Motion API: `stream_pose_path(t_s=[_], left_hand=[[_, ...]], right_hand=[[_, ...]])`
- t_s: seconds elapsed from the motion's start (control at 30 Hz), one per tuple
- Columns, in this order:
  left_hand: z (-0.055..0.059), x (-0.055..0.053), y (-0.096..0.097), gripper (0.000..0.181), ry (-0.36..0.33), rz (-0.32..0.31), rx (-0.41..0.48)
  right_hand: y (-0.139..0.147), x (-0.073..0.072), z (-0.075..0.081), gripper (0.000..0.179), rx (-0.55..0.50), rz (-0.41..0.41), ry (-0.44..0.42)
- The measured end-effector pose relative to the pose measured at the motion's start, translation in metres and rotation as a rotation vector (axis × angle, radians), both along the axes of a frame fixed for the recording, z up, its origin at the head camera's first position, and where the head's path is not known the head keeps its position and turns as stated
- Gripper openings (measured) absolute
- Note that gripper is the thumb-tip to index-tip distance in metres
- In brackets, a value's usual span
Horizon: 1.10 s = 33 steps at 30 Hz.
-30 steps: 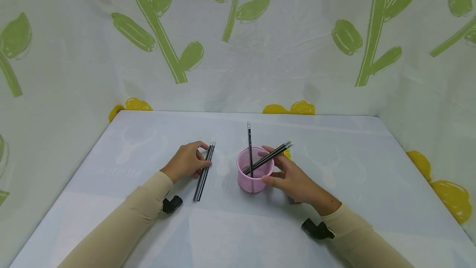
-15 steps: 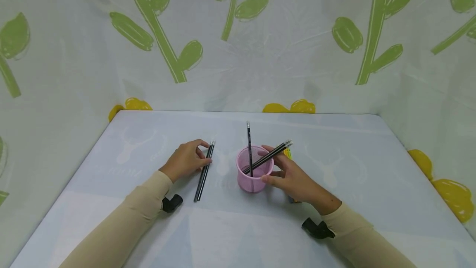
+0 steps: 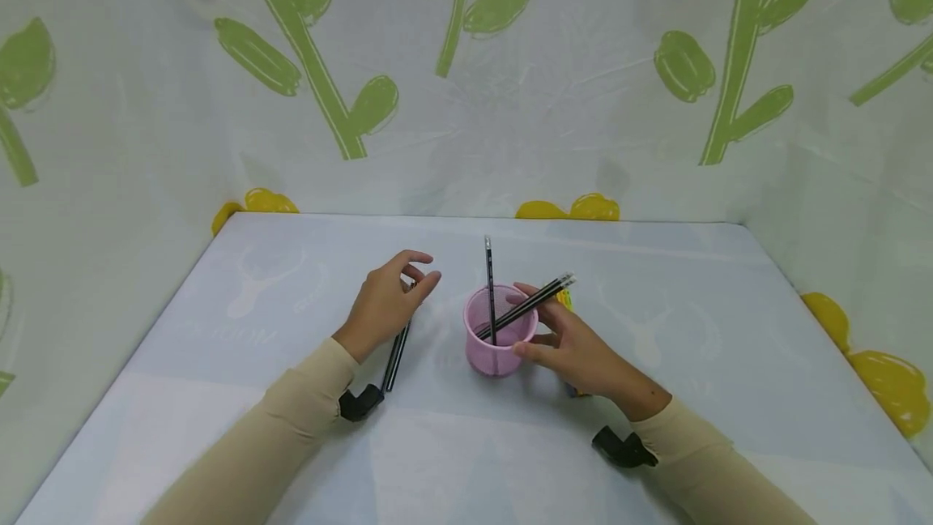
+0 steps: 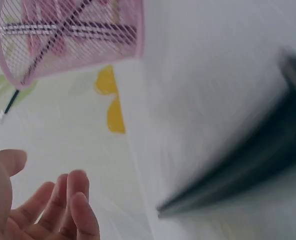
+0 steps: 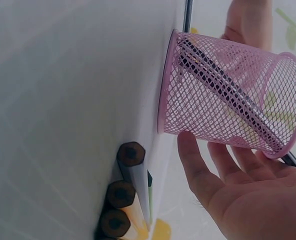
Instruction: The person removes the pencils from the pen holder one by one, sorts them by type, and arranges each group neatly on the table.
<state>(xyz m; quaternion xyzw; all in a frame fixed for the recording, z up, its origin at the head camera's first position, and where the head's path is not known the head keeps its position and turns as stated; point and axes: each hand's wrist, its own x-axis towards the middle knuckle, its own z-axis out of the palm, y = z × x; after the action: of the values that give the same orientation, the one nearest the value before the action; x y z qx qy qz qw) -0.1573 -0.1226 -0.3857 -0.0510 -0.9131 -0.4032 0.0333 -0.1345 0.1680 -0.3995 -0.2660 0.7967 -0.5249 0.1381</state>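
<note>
My left hand (image 3: 382, 302) hovers over a few black pencils (image 3: 397, 356) lying on the table, its fingers loosely bent and nothing between them. Those pencils look dark and blurred in the left wrist view, and the hand partly covers their far ends in the head view. To the right stands a pink mesh pencil cup (image 3: 490, 360), which my right hand (image 3: 583, 353) grips from its right side, thumb at the near rim and fingers round the back. Inside the cup, one black pencil (image 3: 490, 274) stands nearly upright; several others (image 3: 535, 305) lean right, white ends up.
Several coloured pencils (image 5: 121, 194) lie beside the cup, mostly under my right hand in the head view. A pale sheet covers the table (image 3: 692, 330). Behind rises a white cloth wall (image 3: 568, 120) printed with green leaves.
My left hand has let go of the black pencils on the table and lifted up and to the right. The right hand and the cup have stayed in place.
</note>
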Motion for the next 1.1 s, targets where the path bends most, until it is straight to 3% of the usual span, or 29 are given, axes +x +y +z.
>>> stream_pose_path(t_s=[0.17,0.4,0.8,1.1], left_hand=[[0.006,0.005,0.017,0.035,0.083,-0.038,0.116],[0.016,0.008,0.035,0.033,0.155,-0.102,0.184],[0.01,0.008,0.06,0.037,0.112,-0.114,0.192],[0.005,0.011,0.066,0.039,0.088,-0.093,0.197]], right_hand=[[-0.001,-0.001,0.0,0.08,0.007,-0.007,-0.007],[-0.001,0.0,0.0,0.079,0.001,-0.008,-0.008],[-0.001,0.0,-0.002,0.078,-0.006,0.0,0.014],[-0.003,0.001,-0.001,0.078,-0.002,-0.007,0.012]])
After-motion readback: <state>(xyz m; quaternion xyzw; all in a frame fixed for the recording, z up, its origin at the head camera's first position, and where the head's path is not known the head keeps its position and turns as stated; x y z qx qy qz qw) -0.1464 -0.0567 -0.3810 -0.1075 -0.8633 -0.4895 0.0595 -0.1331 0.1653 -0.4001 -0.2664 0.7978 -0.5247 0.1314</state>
